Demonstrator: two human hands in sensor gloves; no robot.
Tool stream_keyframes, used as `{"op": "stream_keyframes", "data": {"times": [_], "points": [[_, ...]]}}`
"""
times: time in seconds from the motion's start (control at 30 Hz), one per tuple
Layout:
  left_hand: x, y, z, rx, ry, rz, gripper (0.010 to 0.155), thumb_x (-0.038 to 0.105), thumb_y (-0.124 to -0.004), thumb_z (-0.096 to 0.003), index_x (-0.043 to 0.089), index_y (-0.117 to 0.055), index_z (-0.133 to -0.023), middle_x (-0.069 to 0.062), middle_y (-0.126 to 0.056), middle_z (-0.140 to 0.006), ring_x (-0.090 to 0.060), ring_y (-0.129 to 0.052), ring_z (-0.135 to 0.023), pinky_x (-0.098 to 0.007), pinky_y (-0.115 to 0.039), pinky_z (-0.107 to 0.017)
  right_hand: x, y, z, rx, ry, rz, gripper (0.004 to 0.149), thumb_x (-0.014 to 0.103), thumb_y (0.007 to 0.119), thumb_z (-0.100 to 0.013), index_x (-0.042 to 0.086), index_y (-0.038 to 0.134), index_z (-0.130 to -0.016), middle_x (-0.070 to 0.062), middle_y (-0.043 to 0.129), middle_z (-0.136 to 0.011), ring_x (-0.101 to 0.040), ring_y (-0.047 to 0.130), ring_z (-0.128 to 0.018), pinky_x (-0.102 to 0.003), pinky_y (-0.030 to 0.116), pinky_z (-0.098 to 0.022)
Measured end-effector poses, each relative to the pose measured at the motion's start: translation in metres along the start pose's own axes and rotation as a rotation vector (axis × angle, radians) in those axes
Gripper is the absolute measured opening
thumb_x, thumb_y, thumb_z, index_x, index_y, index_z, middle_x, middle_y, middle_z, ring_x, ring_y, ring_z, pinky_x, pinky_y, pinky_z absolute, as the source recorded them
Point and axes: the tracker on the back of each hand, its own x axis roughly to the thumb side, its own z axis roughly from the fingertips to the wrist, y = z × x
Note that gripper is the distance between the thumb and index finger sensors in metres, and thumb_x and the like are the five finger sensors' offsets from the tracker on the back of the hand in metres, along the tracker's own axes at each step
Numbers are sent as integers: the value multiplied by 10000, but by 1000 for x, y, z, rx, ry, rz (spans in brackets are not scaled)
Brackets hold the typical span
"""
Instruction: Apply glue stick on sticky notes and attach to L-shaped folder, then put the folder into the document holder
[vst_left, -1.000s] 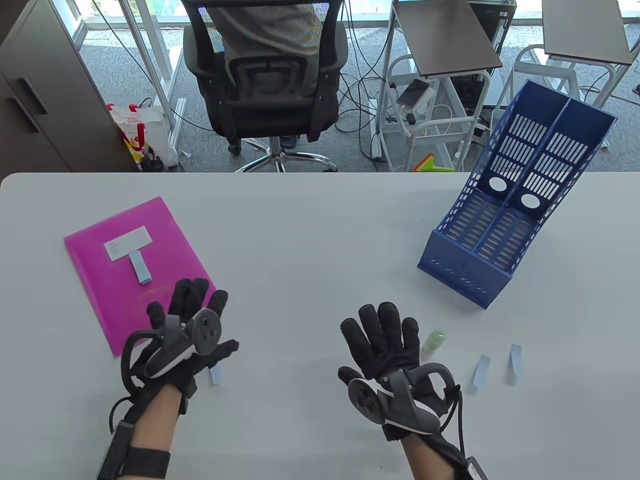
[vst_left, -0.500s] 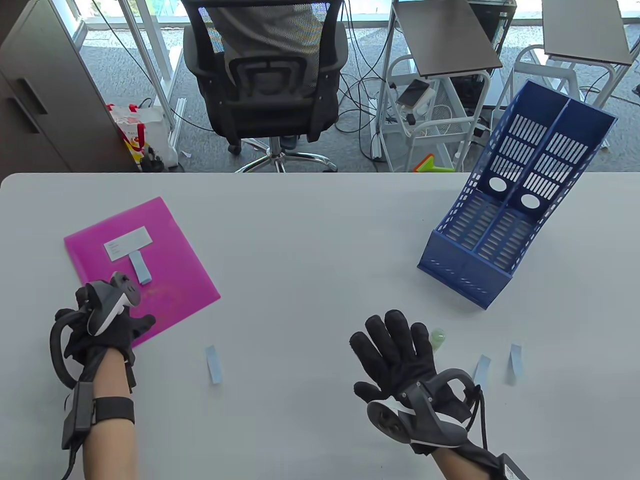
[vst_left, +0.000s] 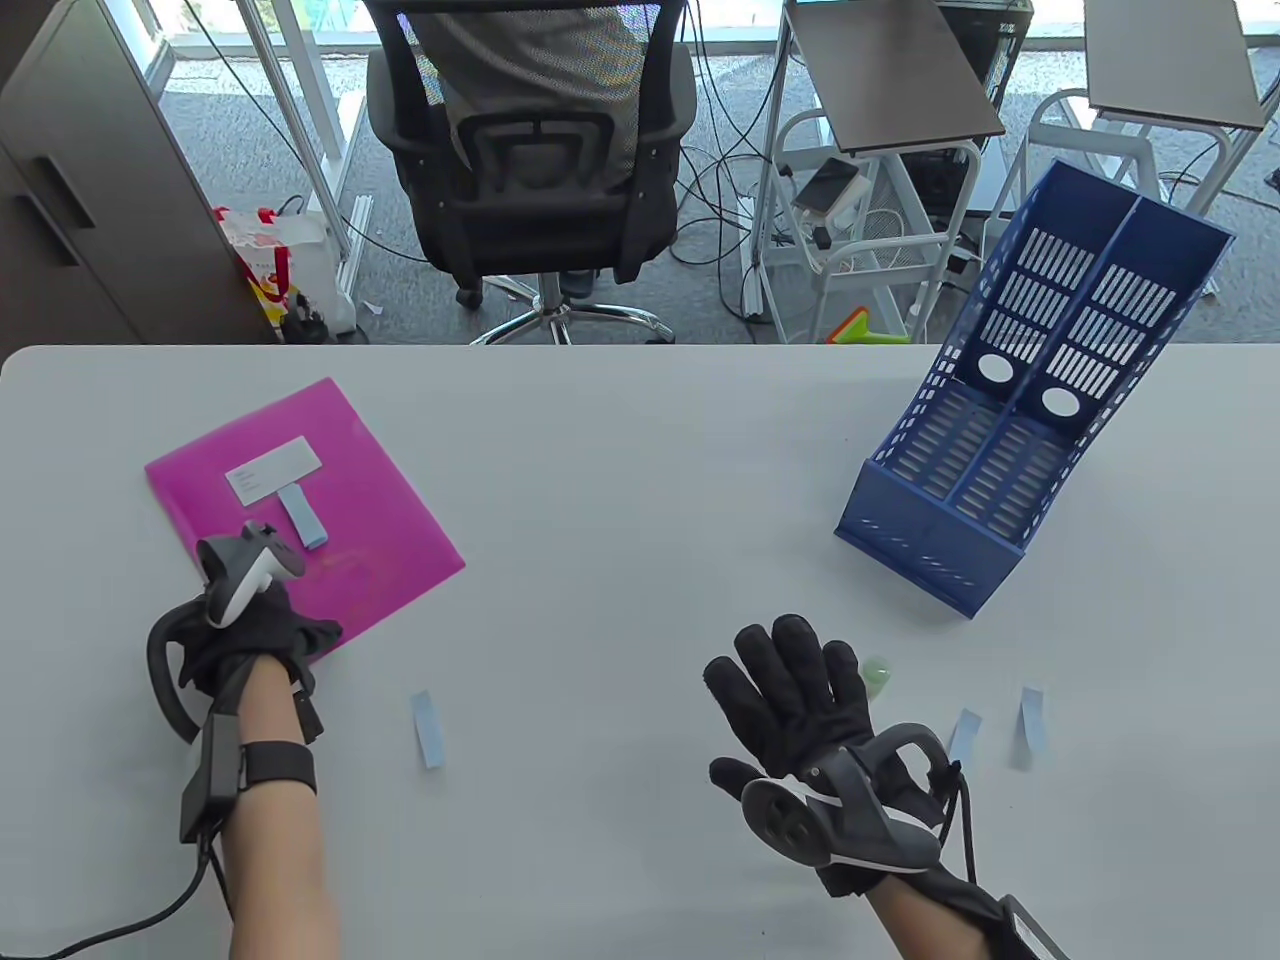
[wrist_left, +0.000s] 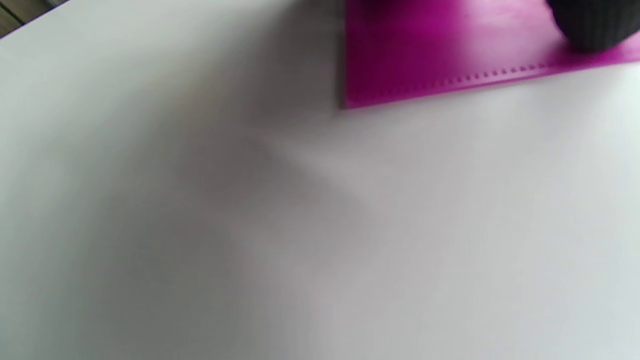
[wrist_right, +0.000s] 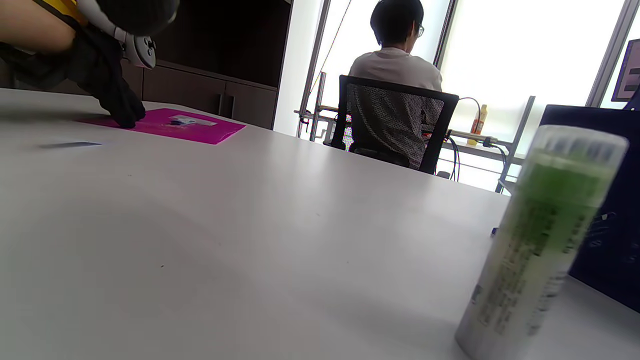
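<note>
The pink folder (vst_left: 330, 520) is lying flat near the left edge of the tabletop (vst_left: 620, 480), carrying a white label (vst_left: 273, 470) and one blue sticky note (vst_left: 303, 516) just below that label. The left hand (vst_left: 250, 630) is resting on the folder's near corner, its fingers bent downward and pressing on the plastic; in the left wrist view one dark fingertip (wrist_left: 592, 25) is sitting on the folder just inside its edge, and whether the thumb is hooking under the sheet cannot be told. The right hand (vst_left: 800, 700) is hovering toward the near right part of the tabletop with its fingers spread wide and straight, holding nothing. The glue stick (vst_left: 877, 677) is standing upright just beyond those fingertips, partly hidden by them. Three loose blue notes are lying along the near edge: one (vst_left: 428, 729) between the two hands, and two (vst_left: 965, 737) (vst_left: 1032, 720) right of the right hand. The blue document holder (vst_left: 1010, 430) is sitting at the far right of the tabletop, tilted back, both compartments empty.
</note>
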Motion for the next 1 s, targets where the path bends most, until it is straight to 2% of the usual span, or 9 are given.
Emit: {"op": "stream_keyframes", "data": {"times": [0.03,0.27,0.5,0.73,0.83,1.0], "points": [[10,1,3,1,-2,-11,868,695,-752,-398,450,-302,-1099,190,-240,-1256,-121,-255,-1270,-555,-110,-924,0,0,0,0,1,0,808,573,616,-593,190,190,-1162,-176,119,-1221,-528,119,-1089,-703,231,-737],[108,-3,44,43,-133,-133,863,714,-733,-392,469,-293,-1093,206,-233,-1255,-101,-245,-1268,-555,-98,-923,-4,-3,2,-17,15,-6,804,573,615,-592,189,199,-1163,-176,121,-1221,-528,121,-1089,-704,233,-737],[177,-21,99,118,-211,-310,861,747,-705,-377,471,-322,-1097,216,-274,-1260,-82,-226,-1271,-545,-20,-892,-8,-2,3,-11,43,10,803,572,615,-593,188,200,-1163,-177,122,-1220,-527,122,-1089,-703,235,-737],[193,-49,139,208,-381,-493,867,734,-662,-390,382,-334,-1112,118,-332,-1250,-174,-306,-1246,-616,-105,-853,-19,-3,6,-13,114,5,803,571,615,-592,186,200,-1162,-178,121,-1218,-530,126,-1087,-702,239,-737],[190,-62,152,232,-447,-544,872,732,-635,-405,344,-323,-1121,50,-337,-1249,-219,-334,-1232,-645,-139,-832,-24,-3,6,-11,150,3,803,570,616,-591,187,200,-1161,-179,120,-1218,-530,128,-1086,-701,240,-737],[170,-87,179,243,-496,-598,865,730,-620,-413,305,-342,-1114,19,-357,-1237,-263,-376,-1212,-665,-198,-820,-27,-2,6,-9,181,5,805,568,617,-591,183,199,-1161,-182,122,-1217,-533,123,-1084,-706,228,-732]]}}
